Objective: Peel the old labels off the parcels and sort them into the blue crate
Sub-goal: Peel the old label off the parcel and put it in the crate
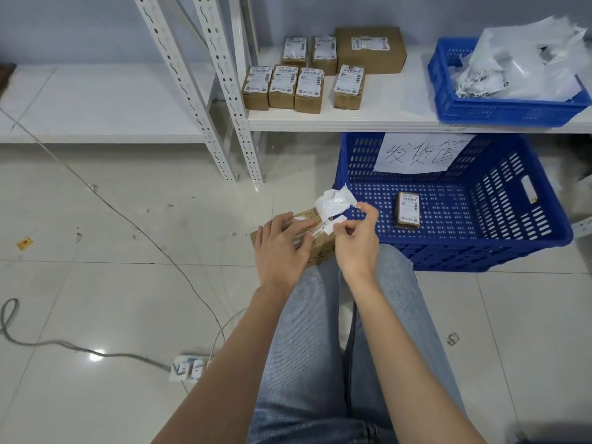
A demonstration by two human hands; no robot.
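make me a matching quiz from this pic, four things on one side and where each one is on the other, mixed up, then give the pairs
Things
1. parcel being peeled
2. single small parcel
3. heap of torn labels
4. handwritten paper sign

Places
A. in the smaller blue crate on the shelf
B. on the back wall of the large blue crate on the floor
C. on the person's knee, under the left hand
D. on the bottom of the large blue crate

Pairs: 1-C, 2-D, 3-A, 4-B
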